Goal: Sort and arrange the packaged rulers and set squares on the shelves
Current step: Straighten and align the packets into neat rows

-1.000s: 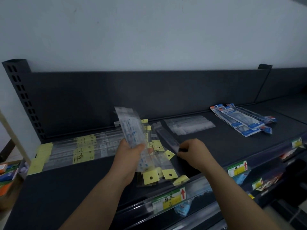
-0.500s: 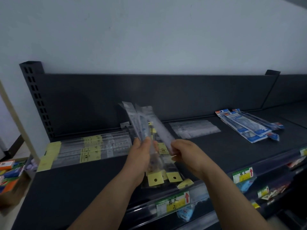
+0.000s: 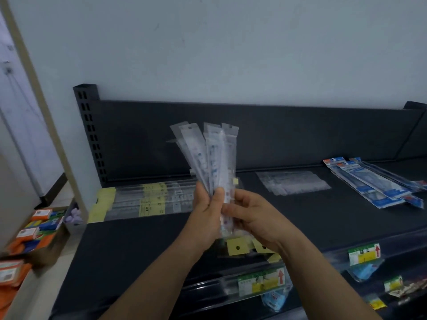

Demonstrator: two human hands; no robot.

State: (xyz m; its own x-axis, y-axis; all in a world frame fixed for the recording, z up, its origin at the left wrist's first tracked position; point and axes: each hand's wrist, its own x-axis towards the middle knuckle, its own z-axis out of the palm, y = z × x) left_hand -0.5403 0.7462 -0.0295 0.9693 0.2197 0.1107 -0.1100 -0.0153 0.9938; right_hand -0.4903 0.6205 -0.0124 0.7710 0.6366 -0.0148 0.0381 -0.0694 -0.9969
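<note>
Pale wall (image 3: 231,54), dark metal shelving (image 3: 138,239), beige post (image 3: 47,116) at left, dim light

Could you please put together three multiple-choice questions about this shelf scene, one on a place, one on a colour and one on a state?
1. Where do the blue-backed packets lie?
A. At the right end of the shelf top
B. In a box on the floor
C. Hanging on the back panel

2. What colour are the header cards nearest the shelf's front edge?
A. Red
B. Yellow
C. White

3. How is the bundle of clear ruler packets held?
A. Lying flat on the shelf
B. Hanging from a hook
C. Fanned upright, gripped by the left hand and right hand

Answers: 1 A, they lie spread at the shelf's right end. 2 B, the punched cards are yellow. 3 C, both hands wrap its lower end while the tops fan out above.
</note>
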